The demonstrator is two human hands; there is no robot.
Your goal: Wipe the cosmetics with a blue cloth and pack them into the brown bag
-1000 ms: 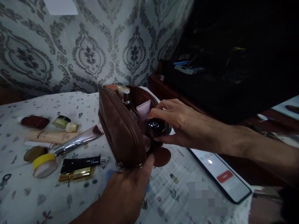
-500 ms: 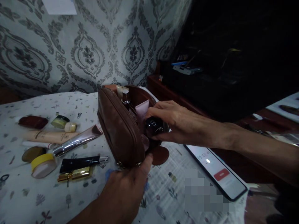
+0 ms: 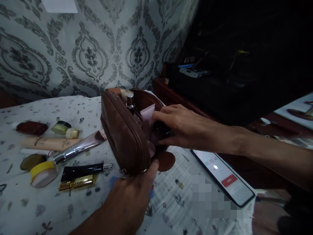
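The right hand (image 3: pixel 179 125) pinched a round black container (image 3: pixel 161 129) between thumb and fingers at the open mouth of the brown pouch (image 3: pixel 124 132). A pink tube (image 3: pixel 147 117) stood tilted inside, just beside the container, and a silver-capped bottle (image 3: pixel 130 101) showed farther back. The left hand (image 3: pixel 129 199) touched the pouch's near end, one finger extended beside a round brown flap (image 3: pixel 166 161); how its other fingers were placed cannot be told. Left of the pouch, a silver tube (image 3: pixel 80 147), a black tube (image 3: pixel 83 171), a gold tube (image 3: pixel 84 181) and a yellow-rimmed jar (image 3: pixel 44 174) lay on the printed cloth (image 3: pixel 97 213). A lit phone (image 3: pixel 223 178) lay to the right.
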